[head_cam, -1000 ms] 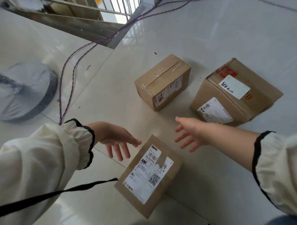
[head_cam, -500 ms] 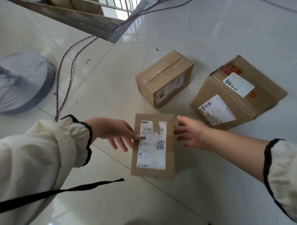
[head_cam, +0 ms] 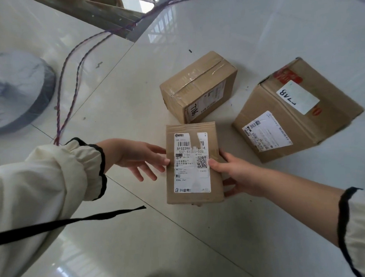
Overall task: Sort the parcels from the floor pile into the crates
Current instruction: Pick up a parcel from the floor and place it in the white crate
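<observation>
Nearest the viewer, two cream sleeves with black cuffs enter from the left and right edges; a black strap (head_cam: 71,221) hangs across the near left; the pale tiled floor (head_cam: 194,242) lies beneath.

Centre: a flat brown parcel (head_cam: 194,162), label side up, held above the floor between both hands; its white shipping label (head_cam: 192,162) is torn near the top edge. The right hand (head_cam: 236,174) is clamped on the parcel's right edge, thumb on the label face and fingers underneath, partly hidden; the left hand (head_cam: 137,157) has its fingers spread apart, fingertips touching or just beside the left edge, apparently steadying rather than gripping.

Handling, as judged: thin card and a one-handed pinch suggest a light, fairly stiff item; the glossy label may be slippery under the thumb, so the bare card edges on the long sides look the better hold; the torn label could lift if rubbed.

Farther: a small taped carton (head_cam: 198,87) rests on the floor just beyond the parcel; to its right a larger carton (head_cam: 296,113), tilted, with two white labels and a red sticker; both would probably need two hands at opposite faces.

Far left: twisted cords (head_cam: 60,105) run toward a metal frame (head_cam: 89,8); a grey round object (head_cam: 17,91) lies beside them. No crates are in view.
</observation>
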The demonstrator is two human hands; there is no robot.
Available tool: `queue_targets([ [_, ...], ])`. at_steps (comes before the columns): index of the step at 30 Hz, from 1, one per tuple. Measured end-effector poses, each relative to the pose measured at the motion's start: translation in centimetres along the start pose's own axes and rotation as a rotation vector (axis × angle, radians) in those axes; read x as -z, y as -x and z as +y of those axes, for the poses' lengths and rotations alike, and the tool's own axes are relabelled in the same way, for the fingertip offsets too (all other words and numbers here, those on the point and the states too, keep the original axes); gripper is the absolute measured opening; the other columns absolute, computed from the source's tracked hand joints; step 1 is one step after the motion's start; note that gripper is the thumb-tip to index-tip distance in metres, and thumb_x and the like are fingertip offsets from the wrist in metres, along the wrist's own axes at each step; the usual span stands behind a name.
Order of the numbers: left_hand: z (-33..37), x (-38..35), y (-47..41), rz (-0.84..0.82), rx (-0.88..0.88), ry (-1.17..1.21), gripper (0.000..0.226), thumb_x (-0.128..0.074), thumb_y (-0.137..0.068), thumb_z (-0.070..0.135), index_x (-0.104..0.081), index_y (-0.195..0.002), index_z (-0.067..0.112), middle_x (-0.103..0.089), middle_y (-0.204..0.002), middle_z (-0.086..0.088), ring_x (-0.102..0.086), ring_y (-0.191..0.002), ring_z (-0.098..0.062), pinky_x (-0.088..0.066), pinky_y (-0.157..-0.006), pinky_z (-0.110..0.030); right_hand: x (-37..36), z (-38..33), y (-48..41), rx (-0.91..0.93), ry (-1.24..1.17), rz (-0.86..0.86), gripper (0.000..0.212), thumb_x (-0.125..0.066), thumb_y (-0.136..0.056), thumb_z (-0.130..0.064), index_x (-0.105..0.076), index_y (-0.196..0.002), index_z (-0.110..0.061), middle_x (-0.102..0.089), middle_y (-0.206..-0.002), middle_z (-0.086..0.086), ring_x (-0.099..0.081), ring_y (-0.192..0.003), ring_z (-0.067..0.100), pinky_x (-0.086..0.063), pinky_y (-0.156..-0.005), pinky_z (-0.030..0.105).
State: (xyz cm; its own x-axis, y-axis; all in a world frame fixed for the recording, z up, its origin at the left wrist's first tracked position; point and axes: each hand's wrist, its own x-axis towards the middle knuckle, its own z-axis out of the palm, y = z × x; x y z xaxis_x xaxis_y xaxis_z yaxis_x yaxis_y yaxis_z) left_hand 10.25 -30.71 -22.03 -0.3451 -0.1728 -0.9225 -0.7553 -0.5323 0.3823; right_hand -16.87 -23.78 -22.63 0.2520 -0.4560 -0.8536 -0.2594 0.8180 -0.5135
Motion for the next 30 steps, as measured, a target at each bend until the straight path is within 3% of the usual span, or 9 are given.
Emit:
queue_targets([
  [2, -0.1, 0.1, -0.4, 0.005, -0.035, 0.013, 0.079, -0.074, -0.076, 0.039, -0.033, -0.142, 0.031, -0.064, -0.123, 0.003, -0.067, -0.105, -0.021, -0.052, -0.089, -0.044, 0.0, 0.3, -0.2, 0.024, 0.002, 0.018, 0.039, -0.059, -0.088, -0.043, -0.035, -0.117, -0.052, -0.069, -0.097, -0.009, -0.068, -0.084, 0.022, -0.055, -0.078, 0.048],
  [4, -0.2, -0.3, -0.7, 0.023, -0.075, 0.054, 0.069, -0.071, -0.073, 0.035, -0.042, -0.135, 0.030, -0.068, -0.118, 0.004, -0.067, -0.103, -0.021, -0.053, -0.084, -0.040, 0.1, 0.5, -0.4, 0.050, 0.010, 0.041, 0.045, -0.059, -0.087, -0.044, -0.036, -0.125, -0.052, -0.069, -0.096, -0.010, -0.069, -0.083, 0.021, -0.056, -0.076, 0.045],
  [10, -1.2, -3.2, -0.5, 0.205, -0.201, 0.204, 0.053, -0.067, -0.063, 0.042, -0.057, -0.113, 0.032, -0.073, -0.099, 0.008, -0.071, -0.088, -0.016, -0.055, -0.075, -0.036, -0.4, 0.9, -0.3, 0.074, -0.015, 0.090, 0.060, -0.060, -0.086, -0.043, -0.033, -0.139, -0.046, -0.068, -0.109, -0.001, -0.066, -0.095, 0.027, -0.055, -0.082, 0.048],
  [15, -2.5, -7.1, -0.6, 0.440, -0.322, 0.412, 0.053, -0.057, -0.074, 0.044, -0.055, -0.127, 0.035, -0.073, -0.099, 0.006, -0.070, -0.080, -0.017, -0.053, -0.060, -0.029, -0.4, 1.3, -0.9, 0.069, -0.059, 0.082, 0.050, -0.060, -0.088, -0.037, -0.042, -0.135, -0.040, -0.067, -0.112, -0.007, -0.066, -0.098, 0.024, -0.055, -0.080, 0.048],
  [21, -2.4, -8.6, -0.8, 0.487, -0.284, 0.542, 0.043, -0.058, -0.091, 0.034, -0.051, -0.133, 0.034, -0.073, -0.098, 0.003, -0.068, -0.085, -0.017, -0.055, -0.068, -0.037, -1.0, 1.2, -0.8, 0.002, -0.151, 0.117, 0.048, -0.063, -0.088, -0.031, -0.047, -0.132, -0.037, -0.067, -0.109, -0.007, -0.066, -0.095, 0.022, -0.054, -0.066, 0.035],
  [26, 0.3, -10.4, 2.0, 0.565, -0.222, 0.626, 0.032, -0.049, -0.097, 0.023, -0.057, -0.128, 0.028, -0.072, -0.079, 0.013, -0.067, -0.069, -0.006, -0.055, -0.055, -0.025, -2.9, -1.0, 1.9, -0.061, -0.177, 0.208, 0.037, -0.056, -0.093, -0.028, -0.050, -0.130, -0.025, -0.063, -0.121, -0.001, -0.062, -0.105, 0.024, -0.051, -0.086, 0.040],
  [28, 1.9, -11.4, 4.6, 0.581, -0.238, 0.666, 0.029, -0.046, -0.099, 0.021, -0.059, -0.124, 0.028, -0.071, -0.071, 0.016, -0.067, -0.063, -0.003, -0.052, -0.051, -0.023, -3.4, -2.1, 4.7, -0.039, -0.128, 0.227, 0.033, -0.050, -0.095, -0.031, -0.048, -0.128, -0.031, -0.062, -0.121, -0.004, -0.060, -0.104, 0.019, -0.050, -0.086, 0.037],
  [30, 3.7, -12.0, 8.4, 0.606, -0.294, 0.664, 0.028, -0.046, -0.099, 0.020, -0.061, -0.119, 0.032, -0.070, -0.070, 0.017, -0.066, -0.062, -0.002, -0.051, -0.050, -0.021, -3.3, -4.2, 8.7, 0.001, -0.127, 0.225, 0.028, -0.047, -0.096, -0.032, -0.047, -0.121, -0.044, -0.063, -0.110, -0.016, -0.061, -0.093, 0.009, -0.051, -0.071, 0.030],
])
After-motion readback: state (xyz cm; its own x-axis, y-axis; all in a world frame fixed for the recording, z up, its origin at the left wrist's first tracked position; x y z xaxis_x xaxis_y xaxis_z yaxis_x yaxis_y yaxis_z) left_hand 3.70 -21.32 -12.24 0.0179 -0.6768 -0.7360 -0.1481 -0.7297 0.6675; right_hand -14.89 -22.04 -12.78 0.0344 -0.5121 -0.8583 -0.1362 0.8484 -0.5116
